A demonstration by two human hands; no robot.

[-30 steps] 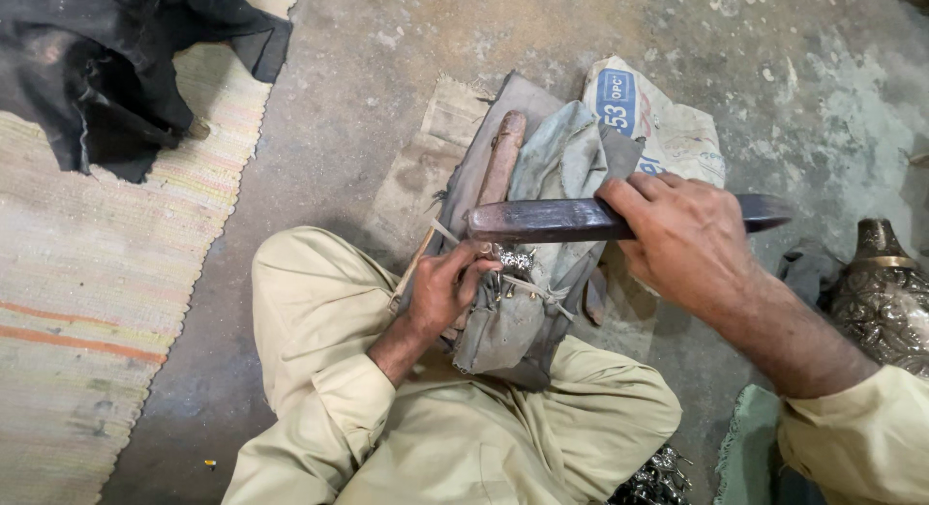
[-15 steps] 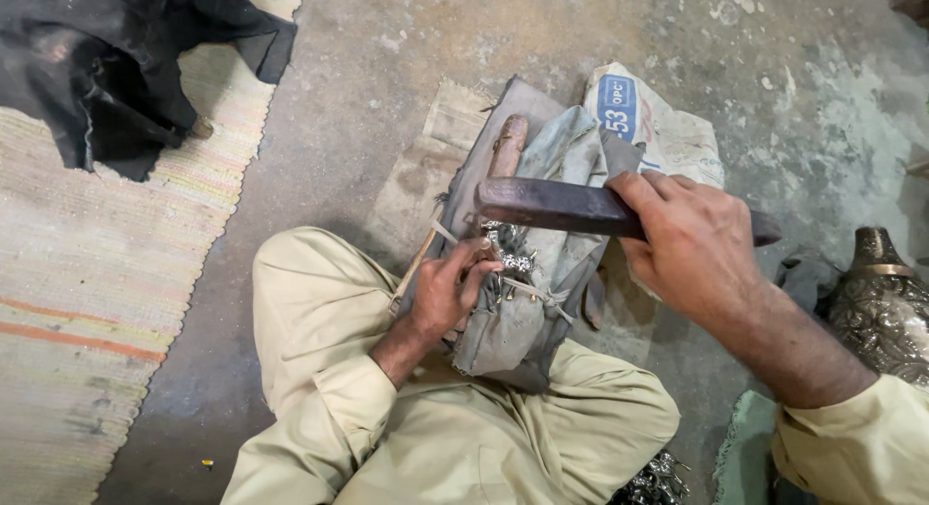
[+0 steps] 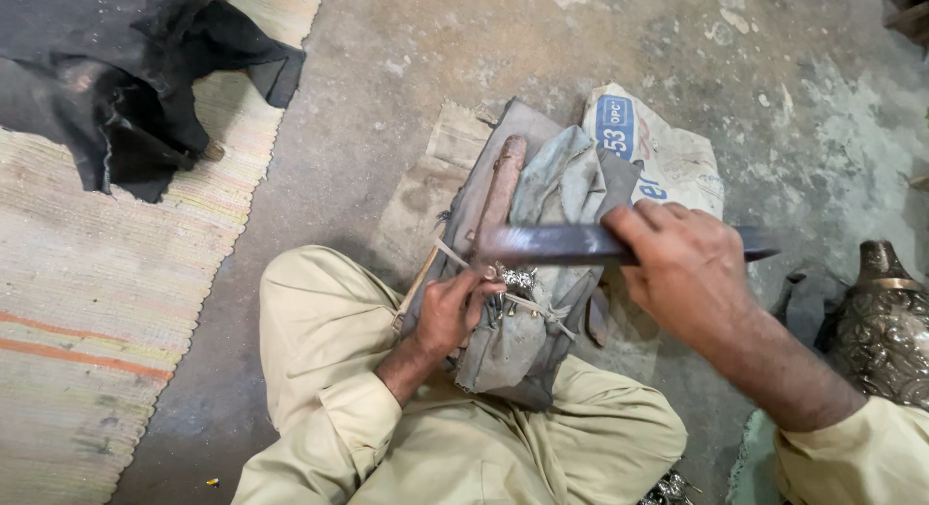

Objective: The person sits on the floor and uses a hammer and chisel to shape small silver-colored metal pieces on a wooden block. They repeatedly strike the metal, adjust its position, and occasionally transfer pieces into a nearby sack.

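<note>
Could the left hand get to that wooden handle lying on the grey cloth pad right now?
Probably yes. The left hand rests just below the wooden handle, with only grey cloth pad between; the dark metal bar in the right hand crosses slightly above.

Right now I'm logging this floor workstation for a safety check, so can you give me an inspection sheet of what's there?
Surface: bare concrete floor, stained and patchy; striped woven mat on one side.
Job's things: long dark metal bar held level over a grey cloth-wrapped block; small shiny metal piece on the block.
Clutter: black cloth on the mat; printed sack under the block; reddish wooden handle.
Grippers: left hand with fingers at the shiny piece; right hand closed around the bar.
Cables: nothing seen.
Surroundings: ornate metal vase at the edge; crossed legs in tan trousers.
</note>
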